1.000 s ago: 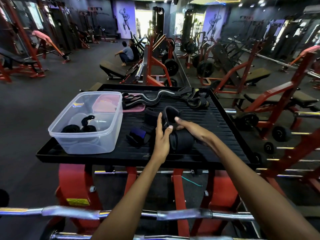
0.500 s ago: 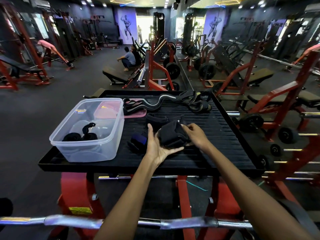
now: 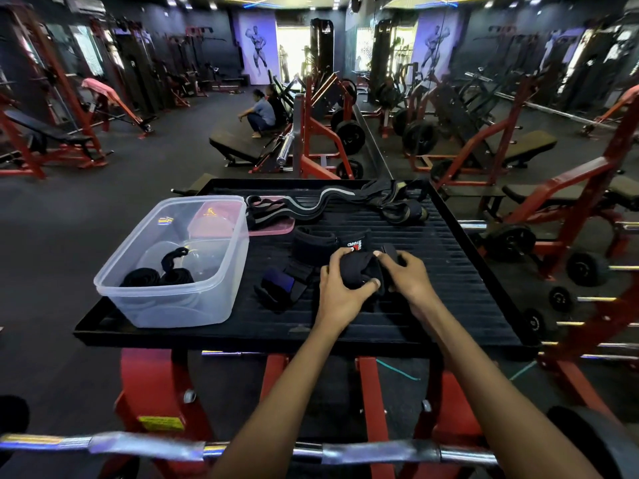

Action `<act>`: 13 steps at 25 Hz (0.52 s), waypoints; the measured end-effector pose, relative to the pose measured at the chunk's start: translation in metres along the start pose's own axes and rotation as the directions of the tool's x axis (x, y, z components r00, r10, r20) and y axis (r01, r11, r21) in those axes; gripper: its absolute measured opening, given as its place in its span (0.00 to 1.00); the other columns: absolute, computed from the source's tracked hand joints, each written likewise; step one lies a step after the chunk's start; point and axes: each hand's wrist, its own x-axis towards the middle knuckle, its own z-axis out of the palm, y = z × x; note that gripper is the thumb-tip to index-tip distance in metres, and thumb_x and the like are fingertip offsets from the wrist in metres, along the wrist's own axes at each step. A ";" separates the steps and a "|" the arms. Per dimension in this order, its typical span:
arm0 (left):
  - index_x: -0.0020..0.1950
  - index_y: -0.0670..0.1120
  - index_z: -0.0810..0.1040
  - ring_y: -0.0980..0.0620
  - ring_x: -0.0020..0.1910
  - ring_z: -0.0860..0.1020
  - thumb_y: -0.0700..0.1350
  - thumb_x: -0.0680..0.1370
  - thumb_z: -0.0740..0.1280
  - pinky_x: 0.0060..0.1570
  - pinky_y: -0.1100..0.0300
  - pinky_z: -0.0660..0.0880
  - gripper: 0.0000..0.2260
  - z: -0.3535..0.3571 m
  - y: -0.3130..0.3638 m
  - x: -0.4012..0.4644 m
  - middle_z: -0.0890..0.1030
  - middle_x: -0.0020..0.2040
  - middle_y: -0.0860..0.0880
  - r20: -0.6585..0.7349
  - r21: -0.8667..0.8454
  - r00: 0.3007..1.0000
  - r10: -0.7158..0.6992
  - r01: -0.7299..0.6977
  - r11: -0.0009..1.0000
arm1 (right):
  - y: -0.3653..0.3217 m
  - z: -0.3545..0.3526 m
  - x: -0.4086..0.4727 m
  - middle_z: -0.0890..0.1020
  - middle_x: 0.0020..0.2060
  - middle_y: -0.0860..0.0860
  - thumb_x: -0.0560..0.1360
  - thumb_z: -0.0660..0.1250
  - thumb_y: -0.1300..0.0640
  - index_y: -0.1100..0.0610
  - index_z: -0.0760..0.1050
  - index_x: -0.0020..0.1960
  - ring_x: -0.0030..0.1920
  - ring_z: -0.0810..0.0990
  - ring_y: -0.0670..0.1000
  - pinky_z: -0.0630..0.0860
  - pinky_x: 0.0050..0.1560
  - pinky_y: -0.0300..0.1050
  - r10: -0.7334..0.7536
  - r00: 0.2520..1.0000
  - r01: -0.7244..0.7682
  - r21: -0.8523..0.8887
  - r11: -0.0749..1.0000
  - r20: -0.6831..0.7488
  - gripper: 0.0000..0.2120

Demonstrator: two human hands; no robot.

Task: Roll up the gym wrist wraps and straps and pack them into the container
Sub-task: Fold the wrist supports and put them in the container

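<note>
Head view: left hand (image 3: 340, 292) and right hand (image 3: 406, 276) both clamped round a half-rolled black wrap (image 3: 359, 271) above the bench (image 3: 449, 271), right of the container (image 3: 179, 261). Soft, light, springy, likely to unroll; best pinched across the roll's loose end.

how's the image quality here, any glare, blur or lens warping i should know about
Head view: the bright doorway at the back is blown out to white; the wide-angle lens bows the black tray and the machine frames at the edges; the chrome bar nearest the camera is smeared and soft; the left hand, right hand and black wrist wrap are sharp, though the wrap's dark folds are hard to separate.
</note>
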 end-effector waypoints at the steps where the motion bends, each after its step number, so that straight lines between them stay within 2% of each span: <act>1: 0.65 0.57 0.66 0.55 0.56 0.69 0.48 0.68 0.74 0.55 0.65 0.63 0.29 0.001 -0.001 0.001 0.70 0.58 0.49 -0.004 -0.003 1.000 0.000 0.000 1.000 | 0.001 0.001 -0.002 0.82 0.39 0.51 0.74 0.69 0.49 0.56 0.79 0.50 0.34 0.78 0.48 0.72 0.29 0.41 -0.010 1.000 0.008 0.059 0.998 0.025 0.11; 5: 0.66 0.52 0.65 0.51 0.58 0.71 0.48 0.71 0.72 0.59 0.61 0.66 0.27 0.001 -0.004 0.008 0.70 0.61 0.46 -0.082 -0.037 0.994 -0.069 0.067 0.997 | 0.003 0.002 -0.005 0.83 0.40 0.49 0.78 0.62 0.53 0.52 0.79 0.48 0.36 0.78 0.47 0.70 0.34 0.42 0.021 0.988 -0.070 0.322 0.944 0.151 0.07; 8: 0.67 0.49 0.63 0.51 0.58 0.71 0.48 0.73 0.70 0.61 0.60 0.67 0.26 0.003 -0.006 0.009 0.71 0.62 0.46 -0.099 -0.048 0.992 -0.073 0.068 0.997 | 0.008 -0.002 -0.003 0.82 0.41 0.47 0.79 0.60 0.56 0.50 0.76 0.49 0.38 0.79 0.47 0.73 0.40 0.44 -0.007 0.972 -0.088 0.389 0.917 0.236 0.06; 11: 0.66 0.49 0.60 0.48 0.59 0.72 0.52 0.75 0.67 0.62 0.51 0.70 0.24 0.003 -0.012 0.013 0.71 0.62 0.45 -0.081 -0.102 0.990 -0.117 0.108 0.989 | 0.013 -0.004 0.000 0.81 0.51 0.49 0.79 0.61 0.58 0.51 0.74 0.57 0.50 0.79 0.49 0.72 0.50 0.46 -0.094 0.938 -0.056 0.416 0.908 0.332 0.08; 13: 0.65 0.49 0.60 0.46 0.59 0.72 0.53 0.76 0.63 0.61 0.50 0.70 0.21 0.001 -0.014 0.015 0.72 0.62 0.44 -0.066 -0.125 0.988 -0.141 0.132 0.983 | 0.016 -0.005 0.001 0.77 0.58 0.51 0.77 0.64 0.57 0.51 0.72 0.61 0.55 0.77 0.49 0.72 0.52 0.44 -0.122 0.927 -0.044 0.425 0.904 0.356 0.13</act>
